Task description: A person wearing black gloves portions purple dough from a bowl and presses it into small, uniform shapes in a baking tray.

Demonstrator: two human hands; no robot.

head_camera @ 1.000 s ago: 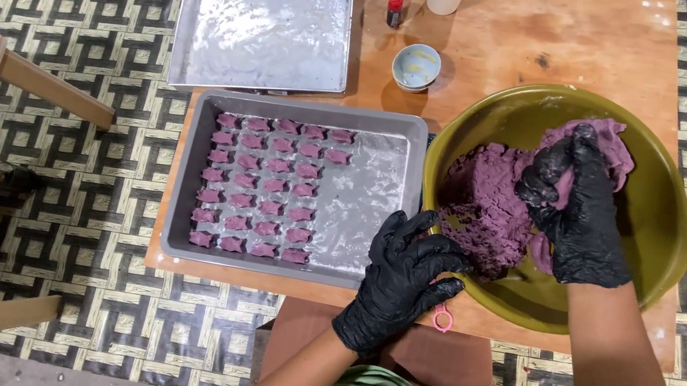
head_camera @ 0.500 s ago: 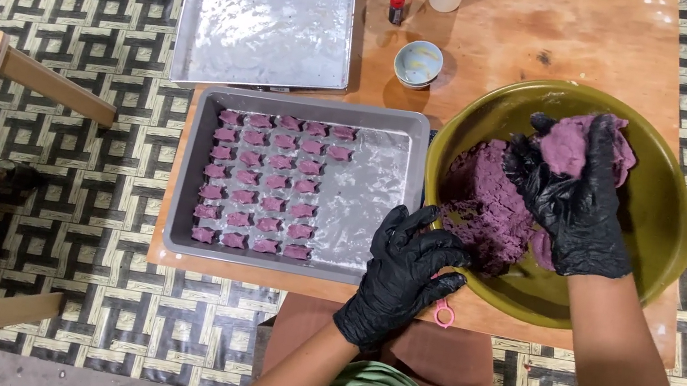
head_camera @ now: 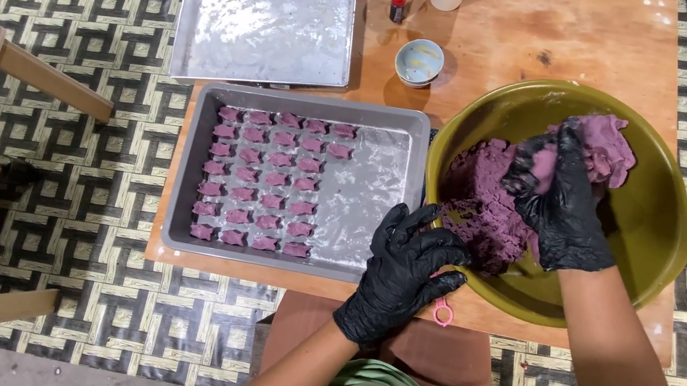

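The right hand point(head_camera: 564, 203), fingers curled, digs into purple dough point(head_camera: 487, 205) inside the olive bowl point(head_camera: 657, 222) at 3 o'clock on the surface point(head_camera: 567, 36); the left hand point(head_camera: 404, 270) clasps the bowl's rim at 9 o'clock.

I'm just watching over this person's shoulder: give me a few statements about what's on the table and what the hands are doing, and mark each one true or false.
1. The right hand is in the purple dough inside the green bowl. True.
2. The left hand is lifting a piece out of the tray. False: it rests at the bowl's near rim, beside the tray.
3. The nearer metal tray is filled edge to edge with shaped purple pieces. False: its right part is bare.
4. The second metal tray holds no pieces. True.
5. Both hands wear white gloves. False: the gloves are black.
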